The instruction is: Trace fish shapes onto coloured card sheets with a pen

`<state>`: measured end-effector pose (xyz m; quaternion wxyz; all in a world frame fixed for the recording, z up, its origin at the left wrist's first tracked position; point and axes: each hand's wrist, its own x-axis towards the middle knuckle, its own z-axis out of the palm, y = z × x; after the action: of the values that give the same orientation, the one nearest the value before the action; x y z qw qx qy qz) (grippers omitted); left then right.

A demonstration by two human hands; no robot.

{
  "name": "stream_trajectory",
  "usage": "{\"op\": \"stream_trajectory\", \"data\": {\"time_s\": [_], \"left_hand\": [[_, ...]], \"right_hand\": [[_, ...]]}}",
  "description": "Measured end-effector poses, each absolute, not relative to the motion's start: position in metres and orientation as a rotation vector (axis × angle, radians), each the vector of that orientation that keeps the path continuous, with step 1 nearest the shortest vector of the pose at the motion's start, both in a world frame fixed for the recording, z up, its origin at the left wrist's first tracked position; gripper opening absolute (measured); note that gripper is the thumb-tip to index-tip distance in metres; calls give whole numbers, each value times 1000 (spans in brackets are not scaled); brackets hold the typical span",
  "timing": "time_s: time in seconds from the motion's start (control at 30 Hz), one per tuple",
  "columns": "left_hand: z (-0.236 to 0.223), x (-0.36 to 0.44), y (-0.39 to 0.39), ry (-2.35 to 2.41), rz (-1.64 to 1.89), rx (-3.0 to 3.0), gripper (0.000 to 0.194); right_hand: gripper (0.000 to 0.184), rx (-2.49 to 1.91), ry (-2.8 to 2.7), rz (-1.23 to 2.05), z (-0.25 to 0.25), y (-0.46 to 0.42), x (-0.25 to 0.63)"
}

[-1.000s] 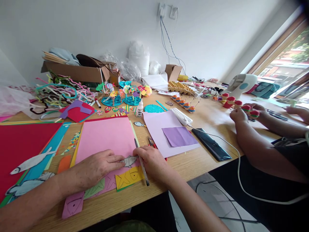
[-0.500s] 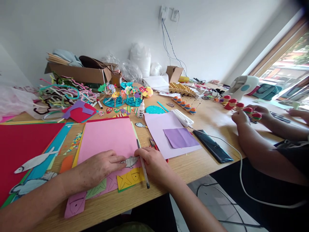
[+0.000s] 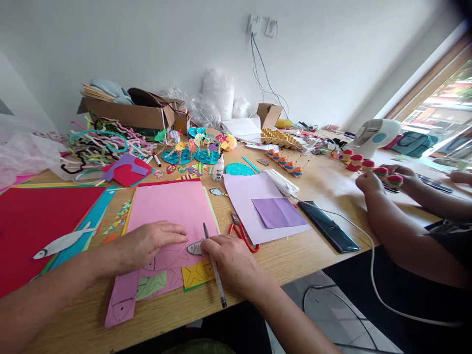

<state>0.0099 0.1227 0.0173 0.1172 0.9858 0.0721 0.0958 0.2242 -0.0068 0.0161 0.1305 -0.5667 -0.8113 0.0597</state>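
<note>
My left hand (image 3: 157, 243) lies flat, fingers stretched out, on a pink sheet (image 3: 169, 204). My right hand (image 3: 232, 258) is closed around a clear pen (image 3: 218, 280), its dark ends pointing away from and towards me. A small grey fish cutout (image 3: 194, 248) sticks out from under the right fingertips, over the pink sheet's right edge. Between the hands, a drawn fish outline (image 3: 173, 258) shows on the pink paper. Below lie a yellow piece with a fish drawing (image 3: 193, 277), a green piece (image 3: 152, 286) and a pink strip with a fish head (image 3: 122, 307).
Red-handled cutters (image 3: 241, 233) lie right of my right hand, beside lilac paper (image 3: 239, 196). A black pouch (image 3: 328, 226) and a white cable (image 3: 368, 275) are further right. A white fish cutout (image 3: 62, 243) rests on red paper. A co-worker's hands (image 3: 370, 183) hold egg-carton crafts.
My left fingers have come off the grey fish cutout, which now sits by my right hand alone. The drawn fish outline on the pink sheet is uncovered. The view has shifted slightly.
</note>
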Motion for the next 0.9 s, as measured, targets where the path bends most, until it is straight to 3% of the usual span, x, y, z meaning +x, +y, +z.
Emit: {"op": "stream_trajectory", "data": {"time_s": [0.5,0.67,0.9], "left_hand": [[32,39,106,24,158,2872,25],[41,32,111,79,219,2841,36],[32,45,106,-22,170,2821,31]], "right_hand": [[11,-1675,-2284,248,15,-8,225],[12,-1646,-2232,272,12,-10,227],[14,-1639,-2168,247,9,-12,224]]}}
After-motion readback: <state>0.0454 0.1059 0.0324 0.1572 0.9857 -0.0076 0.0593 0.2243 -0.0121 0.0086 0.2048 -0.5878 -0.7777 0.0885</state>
